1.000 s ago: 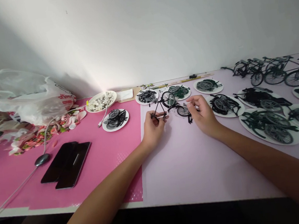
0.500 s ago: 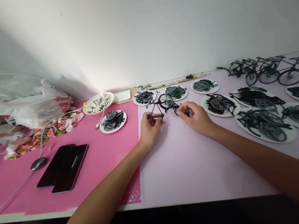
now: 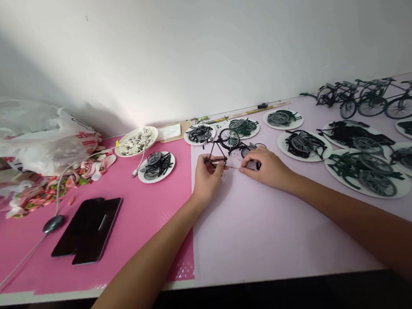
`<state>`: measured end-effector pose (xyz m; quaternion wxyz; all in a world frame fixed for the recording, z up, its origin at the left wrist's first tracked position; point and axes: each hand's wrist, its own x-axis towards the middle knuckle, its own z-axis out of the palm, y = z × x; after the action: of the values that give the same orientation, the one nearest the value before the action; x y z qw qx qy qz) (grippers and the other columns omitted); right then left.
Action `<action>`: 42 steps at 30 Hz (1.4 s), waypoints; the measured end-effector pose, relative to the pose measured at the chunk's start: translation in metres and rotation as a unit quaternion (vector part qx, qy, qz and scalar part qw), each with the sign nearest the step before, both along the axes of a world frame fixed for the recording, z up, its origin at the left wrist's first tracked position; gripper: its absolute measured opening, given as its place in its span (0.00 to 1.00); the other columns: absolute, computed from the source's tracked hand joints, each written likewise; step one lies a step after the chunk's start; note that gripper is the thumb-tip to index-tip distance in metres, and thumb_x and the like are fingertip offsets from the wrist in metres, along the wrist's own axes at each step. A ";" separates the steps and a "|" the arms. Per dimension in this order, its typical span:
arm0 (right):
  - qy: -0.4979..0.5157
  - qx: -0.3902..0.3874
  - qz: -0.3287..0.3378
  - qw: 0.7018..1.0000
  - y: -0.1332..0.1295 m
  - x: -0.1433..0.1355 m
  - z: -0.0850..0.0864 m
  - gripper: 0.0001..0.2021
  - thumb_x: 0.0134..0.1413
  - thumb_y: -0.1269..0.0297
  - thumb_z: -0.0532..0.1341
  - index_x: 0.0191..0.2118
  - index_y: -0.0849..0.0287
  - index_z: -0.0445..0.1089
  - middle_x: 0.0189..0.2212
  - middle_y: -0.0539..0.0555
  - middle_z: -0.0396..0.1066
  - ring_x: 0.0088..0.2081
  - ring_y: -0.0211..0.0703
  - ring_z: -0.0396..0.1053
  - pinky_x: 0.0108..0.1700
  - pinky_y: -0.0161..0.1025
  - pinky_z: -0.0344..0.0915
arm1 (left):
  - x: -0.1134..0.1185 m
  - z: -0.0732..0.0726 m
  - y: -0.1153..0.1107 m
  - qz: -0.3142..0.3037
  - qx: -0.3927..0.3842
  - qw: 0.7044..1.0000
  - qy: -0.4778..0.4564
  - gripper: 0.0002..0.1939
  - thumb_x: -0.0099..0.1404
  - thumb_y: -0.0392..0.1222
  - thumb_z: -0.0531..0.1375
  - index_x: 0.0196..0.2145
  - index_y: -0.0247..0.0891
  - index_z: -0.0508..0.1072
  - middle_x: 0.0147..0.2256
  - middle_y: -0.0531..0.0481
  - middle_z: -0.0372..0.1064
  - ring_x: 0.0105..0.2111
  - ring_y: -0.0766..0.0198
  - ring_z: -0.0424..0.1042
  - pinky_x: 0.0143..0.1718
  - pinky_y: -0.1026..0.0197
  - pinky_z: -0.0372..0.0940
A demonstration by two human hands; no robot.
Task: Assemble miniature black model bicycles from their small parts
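My left hand is closed on a black model bicycle, pinching its frame between thumb and fingers. One spoked wheel of it sticks up above the hand. In my right hand is a small screwdriver with a dark handle, and its thin metal shaft points left at the frame, the tip close to my left fingertips. Whether the tip touches a screw is too small to tell. Another dark spoked wheel shows just behind my right fingers.
White plates of bicycle parts stand around: a near right plate, a back plate, a left plate. Assembled model bicycles line the back right. At left are phones, a cable puck, a plastic bag and a bowl.
My right hand has shifted left and slightly down, bringing the screwdriver's shaft up to the bicycle frame. My left hand keeps its hold on the bicycle.
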<state>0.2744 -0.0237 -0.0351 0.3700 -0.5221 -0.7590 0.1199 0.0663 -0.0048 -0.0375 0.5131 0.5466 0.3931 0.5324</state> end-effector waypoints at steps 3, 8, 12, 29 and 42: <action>0.015 0.000 -0.037 0.999 0.002 0.002 0.002 0.07 0.61 0.59 0.61 0.34 0.53 0.73 0.35 0.56 0.77 0.42 0.53 0.71 0.42 0.47 0.67 | 0.000 0.001 -0.001 0.001 0.001 1.000 0.002 0.20 0.63 0.46 0.68 0.39 0.41 0.58 0.44 0.44 0.76 0.34 0.62 0.80 0.29 0.65 0.68; -0.006 -0.009 -0.141 0.990 0.007 0.016 0.014 0.10 0.63 0.60 0.56 0.37 0.55 0.73 0.37 0.58 0.78 0.41 0.53 0.72 0.40 0.45 0.63 | -0.001 0.002 -0.002 0.002 -0.004 1.000 0.010 0.20 0.63 0.46 0.67 0.38 0.41 0.58 0.45 0.44 0.76 0.34 0.62 0.80 0.28 0.65 0.68; -0.080 -0.099 -0.197 0.972 0.010 0.026 0.025 0.07 0.60 0.60 0.58 0.40 0.54 0.72 0.28 0.53 0.75 0.28 0.46 0.68 0.31 0.40 0.54 | -0.001 0.003 -0.002 -0.002 -0.006 1.000 0.006 0.19 0.64 0.44 0.67 0.38 0.42 0.57 0.43 0.46 0.76 0.34 0.62 0.80 0.30 0.64 0.69; -0.113 -0.098 -0.185 0.971 0.007 0.023 0.027 0.11 0.61 0.58 0.57 0.29 0.55 0.68 0.26 0.53 0.71 0.26 0.43 0.63 0.29 0.39 0.49 | 0.001 0.004 -0.005 -0.006 -0.011 1.000 0.020 0.20 0.64 0.46 0.67 0.39 0.42 0.57 0.41 0.48 0.76 0.34 0.62 0.80 0.29 0.64 0.67; -0.030 0.000 -0.173 0.985 0.013 0.027 0.011 0.11 0.61 0.61 0.57 0.47 0.54 0.68 0.31 0.55 0.72 0.39 0.54 0.69 0.37 0.43 0.61 | 0.001 0.006 -0.007 -0.013 -0.006 1.000 0.025 0.20 0.64 0.48 0.68 0.39 0.42 0.58 0.43 0.47 0.75 0.34 0.63 0.79 0.31 0.64 0.68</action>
<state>0.3018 -0.0107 -0.0239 0.3623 -0.6485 -0.6683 0.0384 0.0673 -0.0122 -0.0313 0.5133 0.5617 0.4017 0.5096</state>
